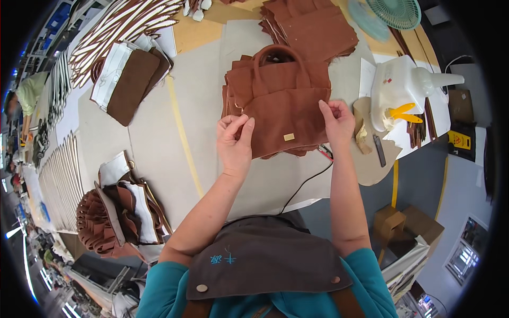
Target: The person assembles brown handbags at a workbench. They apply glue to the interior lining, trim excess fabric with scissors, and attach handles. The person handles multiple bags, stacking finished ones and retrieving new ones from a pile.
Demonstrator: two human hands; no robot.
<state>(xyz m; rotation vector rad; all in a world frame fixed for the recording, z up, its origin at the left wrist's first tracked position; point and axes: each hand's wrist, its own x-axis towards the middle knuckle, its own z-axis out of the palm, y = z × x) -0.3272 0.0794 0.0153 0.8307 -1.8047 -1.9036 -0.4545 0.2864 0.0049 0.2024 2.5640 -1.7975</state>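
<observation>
A brown leather bag panel (286, 114) with a rounded handle and a small gold plate lies before me, on top of a stack of similar brown pieces. My left hand (235, 139) pinches its left edge between thumb and fingers. On the opposite side, my right hand (338, 122) pinches the right edge near the same height. The handle (281, 53) arches away from me at the far end of the panel. Close to my right wrist, a small red tool (325, 152) with a black cord lies partly hidden.
Brown panels (318, 32) are piled at the back. A white bottle (395, 87), a yellow-handled brush (405, 113) and a dark-handled tool (379, 151) sit at right. Dark brown and white pieces (132, 79) lie at left, near long strips (119, 34). Rolled brown parts (101, 220) rest at the lower left.
</observation>
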